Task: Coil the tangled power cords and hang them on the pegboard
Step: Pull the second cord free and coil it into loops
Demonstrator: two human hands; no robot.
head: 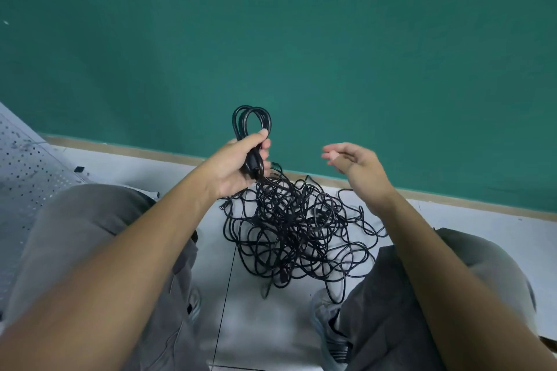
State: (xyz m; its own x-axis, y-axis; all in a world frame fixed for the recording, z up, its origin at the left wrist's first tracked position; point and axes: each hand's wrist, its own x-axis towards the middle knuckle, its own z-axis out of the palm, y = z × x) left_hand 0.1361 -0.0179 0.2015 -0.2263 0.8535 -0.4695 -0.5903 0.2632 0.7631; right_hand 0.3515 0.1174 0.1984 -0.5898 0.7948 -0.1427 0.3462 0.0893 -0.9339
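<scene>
A tangled heap of black power cords (297, 229) lies on the white floor between my knees, close to the green wall. My left hand (241, 164) grips a small coil of black cord (251, 120) whose loops stick up above my fist; strands run from the fist down into the heap. My right hand (351, 161) hovers to the right of the coil with relaxed fingers and holds nothing. A white perforated pegboard (27, 166) lies at the far left.
The green wall (301, 39) with a tan baseboard (422, 194) stands directly ahead. My grey-trousered knees (90, 220) flank the heap, and my shoes (328, 319) sit just below it. A small black object (79, 169) rests beside the pegboard.
</scene>
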